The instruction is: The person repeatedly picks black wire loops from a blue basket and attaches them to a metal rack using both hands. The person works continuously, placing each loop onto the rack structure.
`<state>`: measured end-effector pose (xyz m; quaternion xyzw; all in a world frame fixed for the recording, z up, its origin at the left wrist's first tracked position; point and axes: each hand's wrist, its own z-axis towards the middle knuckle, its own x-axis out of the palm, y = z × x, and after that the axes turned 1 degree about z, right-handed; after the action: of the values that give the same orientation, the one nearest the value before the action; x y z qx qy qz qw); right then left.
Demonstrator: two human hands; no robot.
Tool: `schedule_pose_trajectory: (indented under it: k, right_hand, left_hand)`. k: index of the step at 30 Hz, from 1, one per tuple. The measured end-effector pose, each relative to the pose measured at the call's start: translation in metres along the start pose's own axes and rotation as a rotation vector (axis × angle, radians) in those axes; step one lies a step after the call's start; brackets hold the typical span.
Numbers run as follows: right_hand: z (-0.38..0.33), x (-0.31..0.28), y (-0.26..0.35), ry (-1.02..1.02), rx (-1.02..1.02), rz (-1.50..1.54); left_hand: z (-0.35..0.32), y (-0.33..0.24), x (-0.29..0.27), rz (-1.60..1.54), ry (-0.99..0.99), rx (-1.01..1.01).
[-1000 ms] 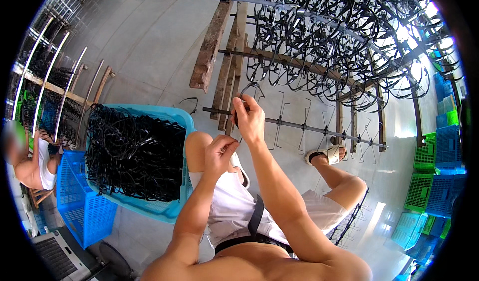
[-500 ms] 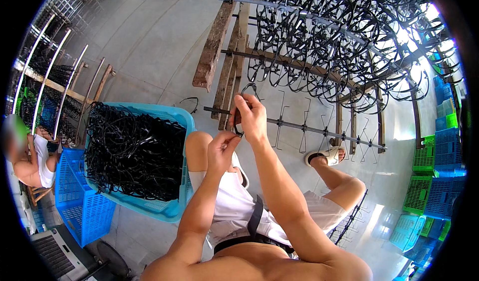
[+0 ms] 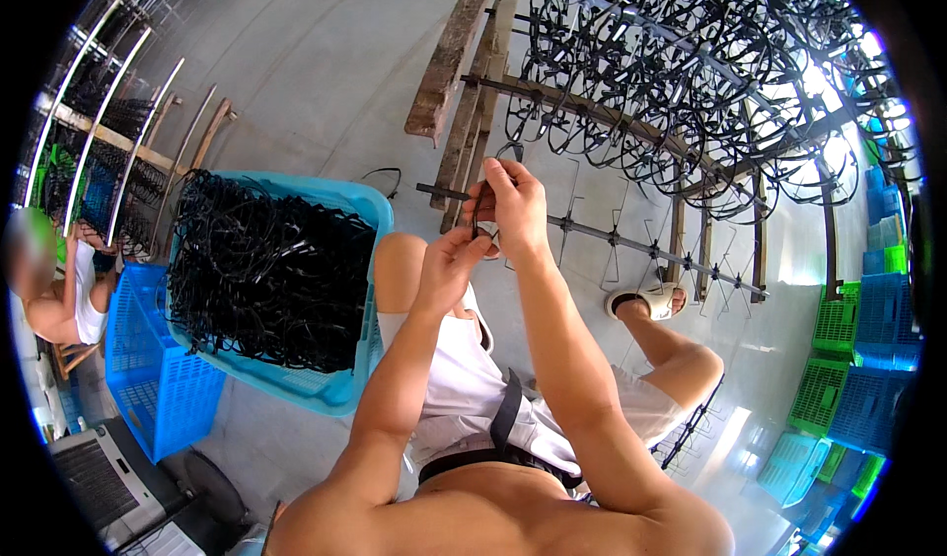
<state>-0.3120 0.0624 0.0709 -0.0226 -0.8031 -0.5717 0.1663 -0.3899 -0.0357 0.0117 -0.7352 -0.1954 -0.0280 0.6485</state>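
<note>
Both my hands work on a thin, curved black plastic frame (image 3: 477, 213), which looks like a glasses frame. My right hand (image 3: 513, 206) grips its upper part, and a loop of it pokes out above the fingers. Just below, my left hand (image 3: 452, 268) pinches its lower end, with thumb and fingers closed. The fingers hide much of the piece. Behind my hands a dark rod (image 3: 646, 247) with several bent wire hooks lies across, its left end by a wooden rack post.
On my left, a light-blue basket (image 3: 345, 398) holds a heap of black frames; a blue crate (image 3: 148, 388) leans beside it. A wooden rack (image 3: 444, 68) carries many hanging black frames (image 3: 631, 82). Stacked crates (image 3: 858, 359) line the right. A person (image 3: 64, 295) sits far left.
My hands have stayed together on the black frame, with my left hand turned slightly and raised toward my right. The whole view has shifted a little.
</note>
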Motion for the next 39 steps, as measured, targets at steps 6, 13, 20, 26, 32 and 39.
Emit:
schedule_pose_trajectory:
  k: [6, 13, 20, 26, 32, 39]
  right_hand:
    - [0.001, 0.001, -0.009, 0.040, 0.015, 0.077]
    - [0.002, -0.004, -0.016, 0.072, -0.033, 0.007]
    - [-0.005, -0.015, -0.016, 0.049, -0.212, -0.157]
    - [-0.072, -0.017, -0.020, -0.063, -0.839, -1.012]
    - [-0.120, 0.007, -0.062, 0.385, -0.491, -0.811]
    - [-0.127, 0.027, -0.094, 0.731, 0.001, -0.664]
  left_hand:
    - [-0.004, -0.014, 0.002, 0.023, -0.065, -0.028]
    - [-0.015, -0.008, 0.018, 0.576, -0.291, 0.270]
    - [-0.034, 0.002, -0.022, 0.745, -0.510, 0.612]
    - [-0.118, 0.029, -0.166, 1.275, -0.748, -0.275]
    - [-0.141, 0.065, -0.231, 1.948, 0.087, -0.388]
    - [-0.152, -0.052, -0.248, 1.131, -0.404, -0.266]
